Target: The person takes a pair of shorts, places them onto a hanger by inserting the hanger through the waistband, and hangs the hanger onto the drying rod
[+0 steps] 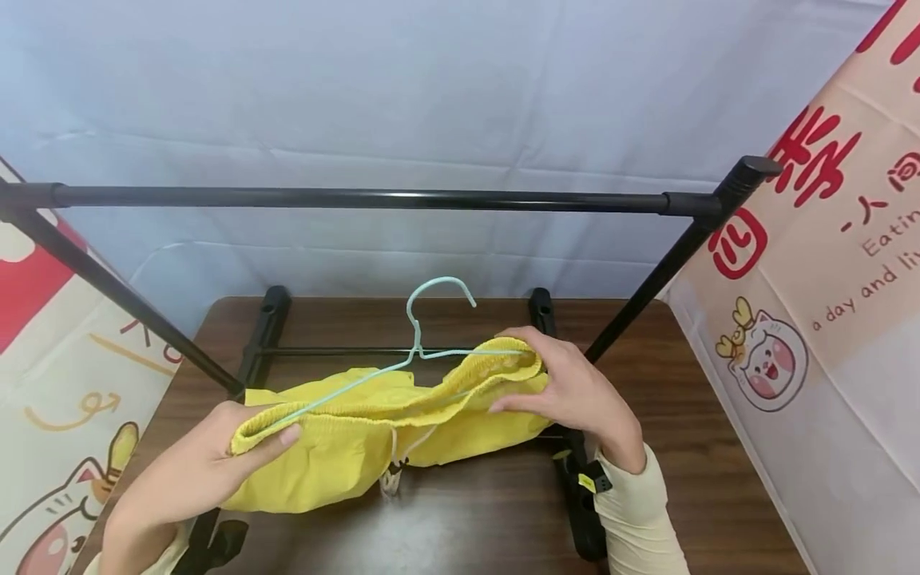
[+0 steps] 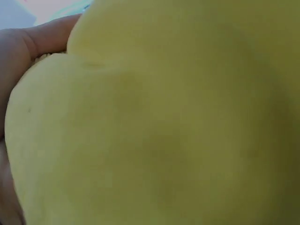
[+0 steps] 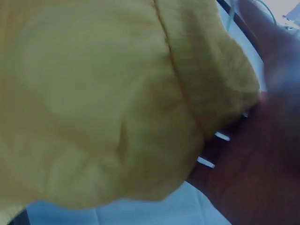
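Note:
Between both hands hangs a pair of yellow shorts [image 1: 316, 463] with a gathered elastic waistband and a pale drawstring [image 1: 391, 479] at the front. A light-blue hanger [image 1: 359, 387] lies inside the waist opening, its hook rising above the fabric. My left hand [image 1: 187, 463] grips the left end of the waistband, thumb in front, by one hanger end. At the right end my right hand [image 1: 582, 391] holds the waistband, thumb in front and fingers behind. Yellow cloth [image 2: 164, 117] fills most of the left wrist view. In the right wrist view the shorts [image 3: 108, 103] cover the left side.
A black garment rack stands on a brown wooden table [image 1: 690, 479], its top bar [image 1: 359, 198] crossing beyond the hanger. Slanted posts [image 1: 650, 279] rise at both sides. A white cloth [image 1: 431, 96] hangs behind, with printed banners [image 1: 826, 263] left and right.

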The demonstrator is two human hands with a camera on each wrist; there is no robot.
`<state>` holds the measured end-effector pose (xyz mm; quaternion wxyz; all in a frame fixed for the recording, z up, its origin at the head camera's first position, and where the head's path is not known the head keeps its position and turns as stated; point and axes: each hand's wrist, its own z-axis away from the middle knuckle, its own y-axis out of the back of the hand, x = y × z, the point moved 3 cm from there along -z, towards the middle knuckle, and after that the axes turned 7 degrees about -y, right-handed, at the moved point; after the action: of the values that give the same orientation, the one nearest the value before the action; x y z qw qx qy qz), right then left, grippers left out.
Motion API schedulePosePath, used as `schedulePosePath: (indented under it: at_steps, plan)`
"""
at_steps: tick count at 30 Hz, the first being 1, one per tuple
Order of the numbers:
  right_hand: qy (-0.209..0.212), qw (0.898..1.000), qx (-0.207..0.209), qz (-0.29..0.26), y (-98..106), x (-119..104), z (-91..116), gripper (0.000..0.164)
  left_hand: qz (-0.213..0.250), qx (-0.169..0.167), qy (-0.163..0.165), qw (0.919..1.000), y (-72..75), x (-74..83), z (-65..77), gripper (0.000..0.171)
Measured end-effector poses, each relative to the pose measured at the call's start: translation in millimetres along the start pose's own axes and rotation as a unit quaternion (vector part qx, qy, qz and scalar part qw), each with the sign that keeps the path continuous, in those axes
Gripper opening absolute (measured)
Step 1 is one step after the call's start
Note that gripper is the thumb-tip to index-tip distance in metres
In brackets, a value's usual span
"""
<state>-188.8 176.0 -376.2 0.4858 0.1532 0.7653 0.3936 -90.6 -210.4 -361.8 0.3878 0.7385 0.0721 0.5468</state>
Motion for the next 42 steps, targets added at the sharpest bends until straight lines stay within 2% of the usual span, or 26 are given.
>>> schedulePosePath:
  at_steps: [2, 5, 8, 10, 12, 14, 16, 18, 20, 22, 24, 25, 26, 28, 30, 32, 33, 36, 37, 38, 40, 42]
  plan:
    - [0.006, 1.0, -0.013, 0.004, -1.3, 4.0, -1.4, 0.05, 0.007, -0.01, -0.002, 0.9999, -0.8, -2.8, 1.1, 0.017]
    - [0.036, 0.999, 0.014, 0.013, -0.6, 9.2, -4.0, 0.03, 0.009, -0.041, -0.028, 0.9987, -5.4, -0.9, 1.5, 0.011]
    - [0.059, 0.997, 0.049, 0.005, 0.6, 10.6, -4.0, 0.026, 0.004, -0.095, -0.048, 0.9943, -15.5, 1.9, 0.0, 0.028]
    - [0.066, 0.996, 0.061, 0.008, 1.2, 9.7, -3.3, 0.029, -0.006, -0.131, -0.03, 0.9909, -23.2, 1.7, -0.7, 0.043]
    - [0.074, 0.995, 0.064, 0.023, 2.5, 7.3, -1.2, 0.031, -0.011, -0.149, 0.008, 0.9887, -29.6, -0.6, 0.2, 0.045]
    - [0.091, 0.993, 0.075, 0.031, 7.1, 4.2, 2.8, 0.036, -0.009, -0.15, 0.046, 0.9876, -32.7, -3.6, 3.2, 0.042]
    - [0.121, 0.986, 0.111, 0.021, 16.0, 0.2, 8.4, 0.038, -0.02, -0.13, 0.076, 0.9883, -32.2, -6.4, 8.7, 0.038]
    - [0.15, 0.971, 0.186, -0.007, 29.5, -3.6, 14.8, 0.034, -0.002, -0.115, 0.094, 0.9889, -30.0, -8.8, 15.7, 0.035]
    - [0.164, 0.944, 0.284, -0.037, 44.6, -6.3, 20.6, 0.024, 0.016, -0.1, 0.095, 0.9903, -27.5, -10.6, 23.9, 0.034]
    - [0.144, 0.913, 0.379, -0.05, 57.3, -7.5, 25.2, 0.019, 0.042, -0.085, 0.093, 0.9911, -26.4, -12.8, 31.8, 0.036]
    - [0.102, 0.885, 0.451, -0.055, 66.1, -8.2, 28.9, 0.023, 0.058, -0.066, 0.089, 0.9922, -27.3, -16.1, 39.3, 0.038]
    - [0.076, 0.876, 0.473, -0.056, 68.7, -8.4, 30.3, 0.027, 0.061, -0.055, 0.085, 0.993, -28.2, -18.3, 43.0, 0.039]
    - [0.05, 0.871, 0.485, -0.057, 70.3, -8.4, 31.0, 0.033, 0.072, -0.047, 0.082, 0.9929, -29.5, -21.0, 46.6, 0.04]
    - [0.007, 0.868, 0.491, -0.071, 71.1, -7.8, 30.7, 0.042, 0.111, -0.039, 0.087, 0.9893, -31.2, -27.1, 54.6, 0.039]
    - [-0.024, 0.869, 0.484, -0.1, 69.7, -4.0, 27.9, 0.05, 0.167, -0.033, 0.096, 0.9807, -30.8, -34.3, 63.4, 0.038]
    - [-0.048, 0.871, 0.473, -0.125, 68.0, 3.3, 24.5, 0.058, 0.22, -0.031, 0.13, 0.9662, -26.8, -41.4, 72.8, 0.037]
    - [-0.056, 0.87, 0.471, -0.136, 67.0, 8.2, 23.2, 0.061, 0.233, -0.024, 0.15, 0.9606, -24.0, -43.9, 77.8, 0.037]
    - [-0.081, 0.864, 0.474, -0.15, 65.4, 24.5, 20.6, 0.063, 0.218, 0.006, 0.221, 0.9507, -13.2, -46.6, 90.2, 0.029]
    - [-0.09, 0.862, 0.474, -0.155, 65.2, 29.6, 19.7, 0.062, 0.209, 0.015, 0.255, 0.9439, -10.2, -45.7, 94.4, 0.028]
    - [-0.097, 0.861, 0.472, -0.164, 65.0, 34.4, 18.4, 0.06, 0.174, 0.022, 0.294, 0.9397, -5.8, -43.7, 97.8, 0.033]
    - [-0.11, 0.862, 0.458, -0.186, 64.9, 42.4, 14.5, 0.053, 0.136, 0.04, 0.36, 0.9221, 0.5, -41.1, 103.4, 0.052]
    - [-0.12, 0.868, 0.425, -0.228, 64.6, 49.0, 9.3, 0.042, 0.136, 0.056, 0.402, 0.9037, 4.7, -40.7, 109.3, 0.063]
